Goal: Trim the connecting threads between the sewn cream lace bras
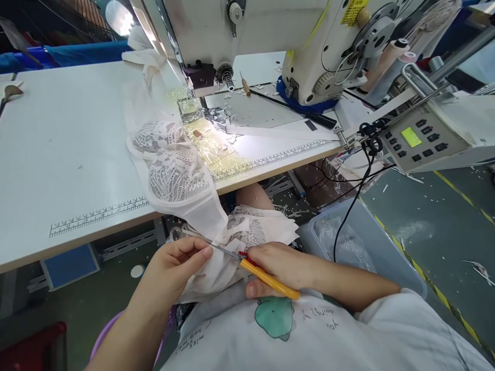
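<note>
White lace-cupped bra [178,178]: centre-left of frame; cups on the tabletop, lower band draped over the front edge towards the lap.
Left hand [180,270]: lower centre; thumb and forefinger pinched together on white fabric at the bra's lower end, other fingers curled; exact part gripped cannot be told.
Right hand [276,268]: lower centre; closed around the scissors, thumb beneath the handle.
Orange-handled metal scissors with red part [269,278]: blades pointing upper left, reaching the left fingertips; blade gap cannot be told.
White lace fabric pieces [266,226]: on the lap, centre of frame, just behind the right hand.
White tabletop with printed ruler [77,139]: left and centre; its front edge stands between machine and lap.
Off-white sewing machine [266,26]: top centre, overhanging the table.
Yellowish film-covered patch [216,147]: centre, beside the cups.
Wooden-handled awl [246,86]; black-handled screwdriver [323,120]: under the machine arm.
Grey control box with lit yellow-green display [423,136]: right of frame.
Translucent blue-grey plastic bin [398,257]: lower right, clear plastic inside; partly covered by the right forearm.
Black cable [350,221]: hanging across the bin.
</note>
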### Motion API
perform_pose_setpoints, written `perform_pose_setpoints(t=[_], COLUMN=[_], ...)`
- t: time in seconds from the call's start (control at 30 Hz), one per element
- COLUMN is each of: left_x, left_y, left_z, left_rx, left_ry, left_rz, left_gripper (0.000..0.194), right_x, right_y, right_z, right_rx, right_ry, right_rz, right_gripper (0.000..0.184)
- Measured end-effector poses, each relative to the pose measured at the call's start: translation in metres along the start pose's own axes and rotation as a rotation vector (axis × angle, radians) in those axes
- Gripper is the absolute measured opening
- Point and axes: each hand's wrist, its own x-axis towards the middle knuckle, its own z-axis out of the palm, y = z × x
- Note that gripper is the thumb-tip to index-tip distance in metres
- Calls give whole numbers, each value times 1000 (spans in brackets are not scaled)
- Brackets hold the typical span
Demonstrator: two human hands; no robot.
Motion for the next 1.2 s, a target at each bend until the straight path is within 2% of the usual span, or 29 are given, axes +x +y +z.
perform_pose_setpoints(t=[0.13,0.3,0.4,0.5,0.6,0.67,0.77,0.9,1.0,1.1,1.2], left_x=[0,0,-3,-8,-14,-18,-21,-19,-13,-5,0], left_y=[2,5,6,6,6,6,4,4,6,9,8], left_z=[1,2,2,3,8,13,20,25,17,-2,-24], left_rx=[5,25,73,211,331,367,437,519,716,964,1123], left_ry=[-10,-8,23,54,109,144,114,95,27,-105,-130], left_rz=[-10,-12,30,107,218,245,230,269,385,515,499], left_gripper=[21,18,17,14,13,21,30,30,22,17,21], right_x=[2,6,6,4,2,2,8,20,20,10,-5], right_y=[-1,4,12,17,14,6,-4,-7,-2,6,17], right_z=[2,12,15,9,-2,-7,-6,1,0,-9,-16], right_rx=[-10,137,214,216,308,394,520,598,501,352,254], right_ry=[31,105,212,335,535,607,551,479,532,654,743], right_rz=[16,19,22,49,-69,-182,-215,-185,-229,-273,-214], right_gripper=[36,42,46,48,45,37,24,25,20,15,15])
